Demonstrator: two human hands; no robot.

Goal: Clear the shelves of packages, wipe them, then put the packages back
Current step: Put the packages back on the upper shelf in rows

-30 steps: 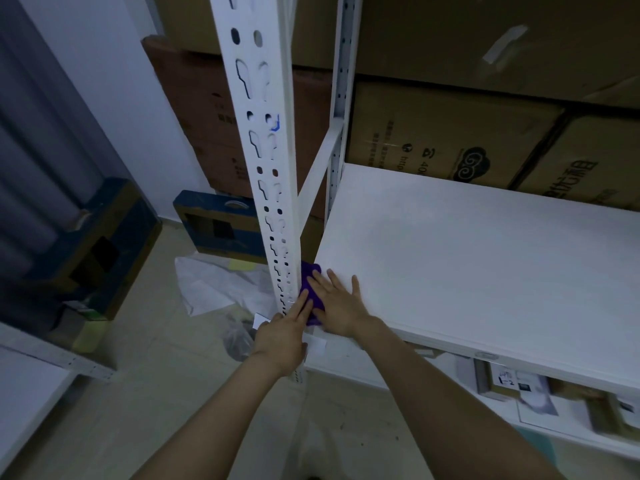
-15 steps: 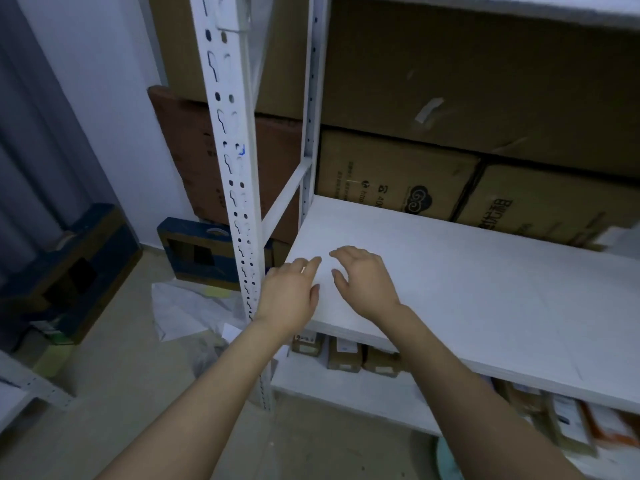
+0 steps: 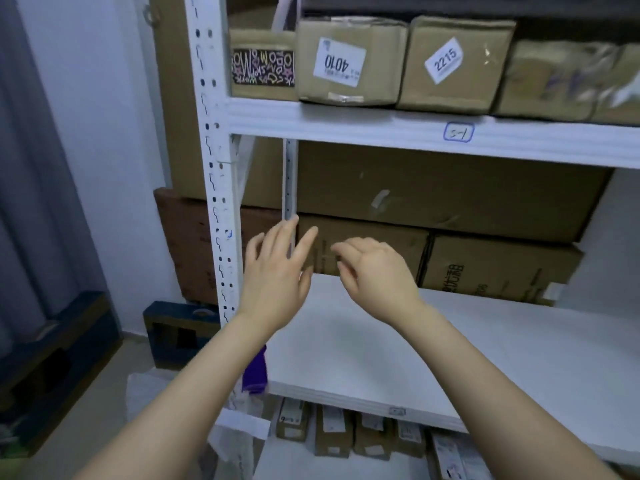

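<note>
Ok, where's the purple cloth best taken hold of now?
Pinch the purple cloth by its hanging part, coming from the front-left: it droops over the left front corner of the middle shelf, so that flap hangs free, nearest the left hand.

Bay between middle shelf (image 3: 450, 358) and upper shelf (image 3: 381, 129): open at the front, board bare. The left grip (image 3: 277, 275) and right grip (image 3: 377, 271) hang inside it. Cartons (image 3: 450, 202) wall the back. Front post (image 3: 214, 202) and rear post (image 3: 290, 178) bound the left side. Boxes (image 3: 349, 60) fill the upper shelf. A cloth (image 3: 255, 372) drapes the board's left front corner.
</note>
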